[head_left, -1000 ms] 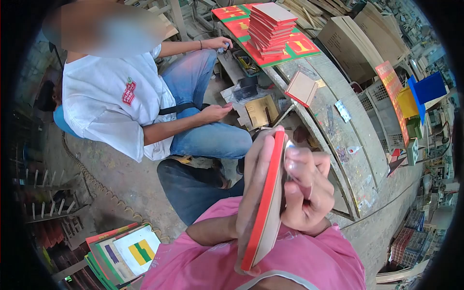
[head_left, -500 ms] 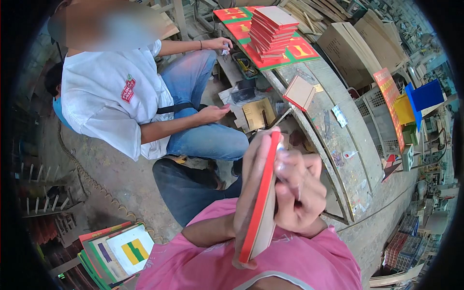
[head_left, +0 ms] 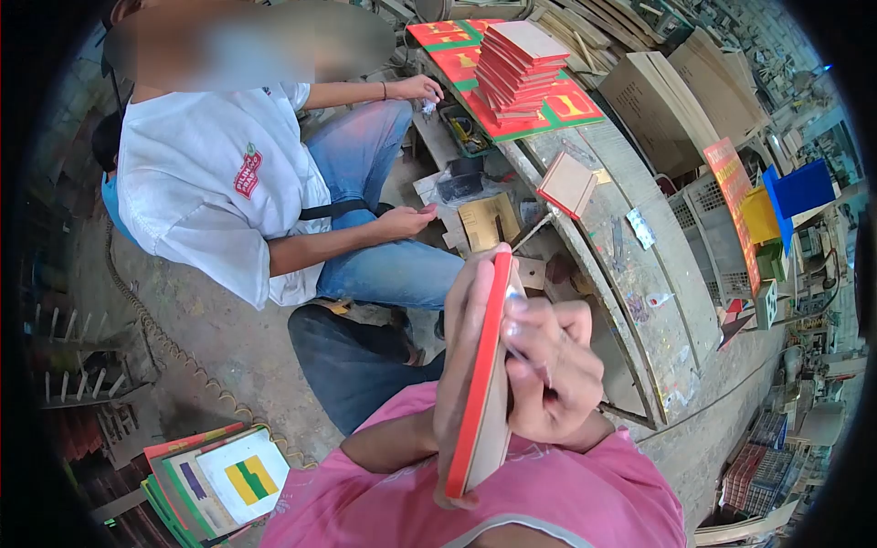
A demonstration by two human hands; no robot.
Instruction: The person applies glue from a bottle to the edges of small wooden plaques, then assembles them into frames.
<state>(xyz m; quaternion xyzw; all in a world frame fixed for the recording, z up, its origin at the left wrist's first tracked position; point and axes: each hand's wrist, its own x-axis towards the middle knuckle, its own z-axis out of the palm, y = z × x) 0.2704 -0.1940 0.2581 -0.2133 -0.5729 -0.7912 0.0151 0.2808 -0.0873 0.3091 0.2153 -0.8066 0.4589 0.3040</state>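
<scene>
A thin board with a red edge (head_left: 480,379) stands on its side in front of my chest. My left hand (head_left: 459,338) is wrapped round it from the left, behind its far face. On the right, my right hand (head_left: 554,365) is closed, its fingers pinched against the board's pale face; something small and pale shows between the fingertips, too blurred to name. A similar red-edged board (head_left: 568,184) lies on the workbench (head_left: 639,265). Farther back rises a stack of red-edged boards (head_left: 518,73) on a red and green sheet (head_left: 448,57).
A seated person in a white shirt (head_left: 206,183) is at the left, hands apart from mine. Painted panels (head_left: 219,479) lie on the floor at lower left, beside a coiled hose (head_left: 196,365). Cardboard (head_left: 653,114) and crates (head_left: 708,219) stand beyond the bench.
The board and both my hands have shifted slightly left in view. My right hand's fingers have moved a little along the board's face.
</scene>
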